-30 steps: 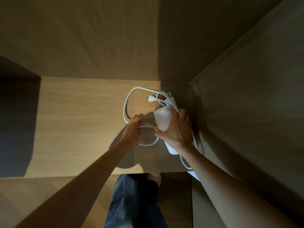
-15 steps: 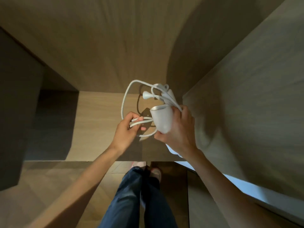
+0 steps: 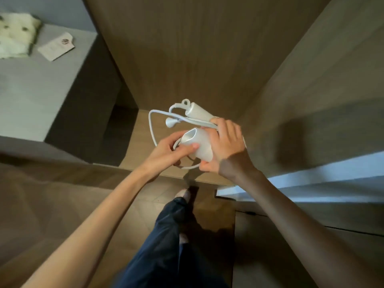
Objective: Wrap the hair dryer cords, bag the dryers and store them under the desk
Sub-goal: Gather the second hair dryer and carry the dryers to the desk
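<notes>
Two hands, left hand (image 3: 168, 150) and right hand (image 3: 226, 146), gripping hair dryer (image 3: 200, 144), cord (image 3: 150, 125) looped

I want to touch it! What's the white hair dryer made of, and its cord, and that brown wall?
Hair dryer: probably matte white plastic, soft sheen on its nozzle. Cord: likely rubbery plastic, bending in loose loops. Wall panel: wood or wood-look laminate, showing grain.
</notes>
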`<state>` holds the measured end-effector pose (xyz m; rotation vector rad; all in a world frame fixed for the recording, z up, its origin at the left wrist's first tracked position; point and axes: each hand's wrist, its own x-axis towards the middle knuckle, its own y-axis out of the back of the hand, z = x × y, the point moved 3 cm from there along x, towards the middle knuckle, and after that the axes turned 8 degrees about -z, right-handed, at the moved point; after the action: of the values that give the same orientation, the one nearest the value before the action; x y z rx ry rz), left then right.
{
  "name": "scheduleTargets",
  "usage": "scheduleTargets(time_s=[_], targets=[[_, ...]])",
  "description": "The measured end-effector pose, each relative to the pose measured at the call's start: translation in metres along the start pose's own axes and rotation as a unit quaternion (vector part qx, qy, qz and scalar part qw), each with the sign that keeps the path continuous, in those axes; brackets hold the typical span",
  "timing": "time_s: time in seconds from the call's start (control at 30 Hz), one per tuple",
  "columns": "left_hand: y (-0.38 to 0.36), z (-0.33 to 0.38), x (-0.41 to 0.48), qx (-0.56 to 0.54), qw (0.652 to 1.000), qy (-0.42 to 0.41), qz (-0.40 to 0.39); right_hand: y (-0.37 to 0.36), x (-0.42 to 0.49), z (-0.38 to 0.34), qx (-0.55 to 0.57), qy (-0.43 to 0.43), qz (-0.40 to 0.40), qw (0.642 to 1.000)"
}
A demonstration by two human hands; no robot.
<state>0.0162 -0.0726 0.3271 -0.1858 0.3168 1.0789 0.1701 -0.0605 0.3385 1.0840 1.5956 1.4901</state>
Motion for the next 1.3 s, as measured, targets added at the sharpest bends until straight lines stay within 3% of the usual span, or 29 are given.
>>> scheduleTargets(time_s=[0.17,0.37,0.67,0.93,1.3], targets=[[-0.015,-0.004,-0.065,0.04,0.994,-0.065,0.084,0.025,-0.039,-0.035,0.003,0.073,-0.016,0.997],[-0.009,0.006,-0.127,0.039,0.987,-0.067,0.138,0.06,-0.051,-0.079,0.019,0.142,-0.038,0.989],[0.059,0.034,-0.193,0.052,0.966,-0.111,0.229,0.102,-0.009,-0.167,0.008,0.213,-0.014,0.977],[0.191,0.027,-0.264,0.078,0.936,-0.142,0.313,0.107,0.072,-0.304,-0.005,0.303,0.0,0.953],[0.458,0.006,-0.409,0.091,0.914,-0.121,0.376,0.096,0.213,-0.581,0.011,0.338,-0.007,0.941]])
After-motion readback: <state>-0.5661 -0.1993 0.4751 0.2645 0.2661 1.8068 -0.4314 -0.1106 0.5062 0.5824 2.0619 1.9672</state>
